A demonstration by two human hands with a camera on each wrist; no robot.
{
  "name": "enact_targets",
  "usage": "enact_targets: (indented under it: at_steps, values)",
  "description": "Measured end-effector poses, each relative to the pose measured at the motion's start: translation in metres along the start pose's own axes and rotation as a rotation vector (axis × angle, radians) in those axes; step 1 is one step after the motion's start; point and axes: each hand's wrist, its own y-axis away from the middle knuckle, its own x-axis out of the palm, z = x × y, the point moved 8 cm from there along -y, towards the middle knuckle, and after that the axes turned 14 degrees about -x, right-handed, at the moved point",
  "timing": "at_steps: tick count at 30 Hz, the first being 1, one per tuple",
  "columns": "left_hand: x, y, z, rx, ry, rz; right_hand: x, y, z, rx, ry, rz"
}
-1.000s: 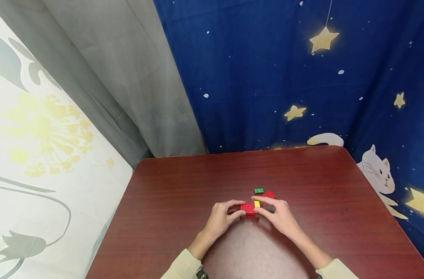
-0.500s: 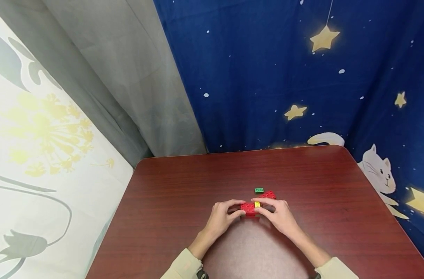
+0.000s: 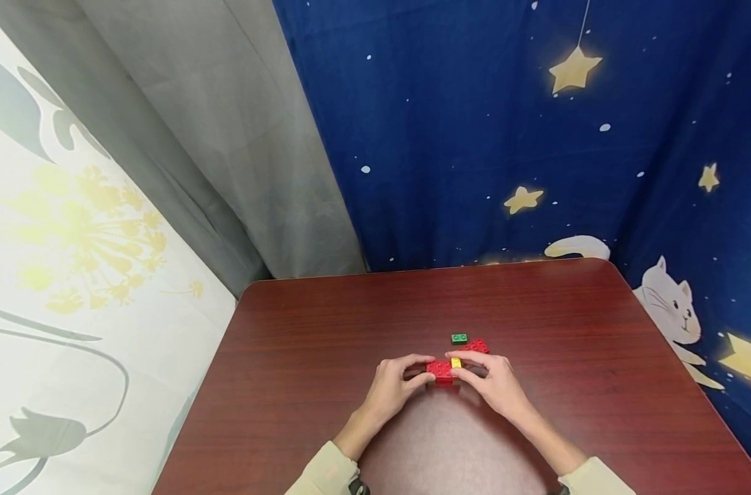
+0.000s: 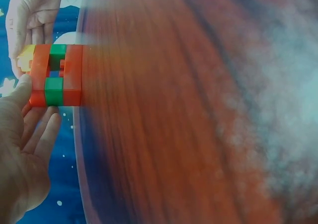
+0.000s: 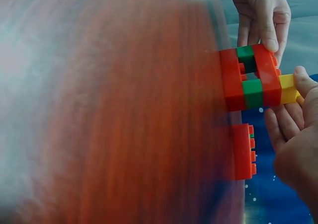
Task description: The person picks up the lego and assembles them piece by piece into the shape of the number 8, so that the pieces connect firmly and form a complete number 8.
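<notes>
A small stack of toy building bricks stands on the table. Two green bricks point(image 5: 252, 93) separate a lower red brick point(image 5: 232, 80) from an upper red brick point(image 3: 439, 370), leaving a gap in the middle. On the right end of the upper one sits a yellow brick point(image 3: 455, 361), apparently touching its top. My right hand point(image 3: 499, 386) pinches the yellow brick between thumb and fingers. At the stack's left end, my left hand point(image 3: 389, 389) grips the upper red brick, thumb in front and fingers behind. Studs under the yellow brick are hidden.
Behind the right hand lie a loose red brick point(image 3: 479, 345), partly covered by the fingers, and a loose green brick point(image 3: 459, 338). The brown wooden table point(image 3: 326, 330) ends at the back against a grey curtain point(image 3: 270, 172) and a blue star-patterned curtain point(image 3: 449, 137).
</notes>
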Motion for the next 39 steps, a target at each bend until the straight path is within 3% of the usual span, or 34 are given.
enact_targets:
  at_steps: [4, 11, 19, 24, 32, 39]
  values:
    - [-0.0004, 0.0006, -0.0003, 0.008, -0.003, -0.005, 0.0014, 0.0032, -0.0035, 0.028, 0.015, -0.01]
    - [-0.0009, 0.001, -0.0008, 0.023, 0.002, -0.011, 0.0023, 0.0043, -0.0034, 0.003, 0.014, -0.028]
    - [-0.0008, 0.0007, -0.0016, 0.019, -0.004, -0.008, 0.0023, 0.0024, -0.0047, 0.046, -0.039, 0.018]
    - [-0.001, 0.0007, -0.0018, 0.016, -0.01, -0.006, 0.0025, 0.0032, -0.0046, 0.055, -0.007, 0.016]
    - [-0.001, -0.0004, -0.0017, 0.006, 0.023, 0.007, 0.005, 0.0068, -0.0042, -0.002, -0.017, -0.045]
    - [-0.0019, -0.0009, -0.0022, 0.03, -0.014, -0.012, 0.0048, 0.0074, -0.0067, -0.024, 0.005, -0.049]
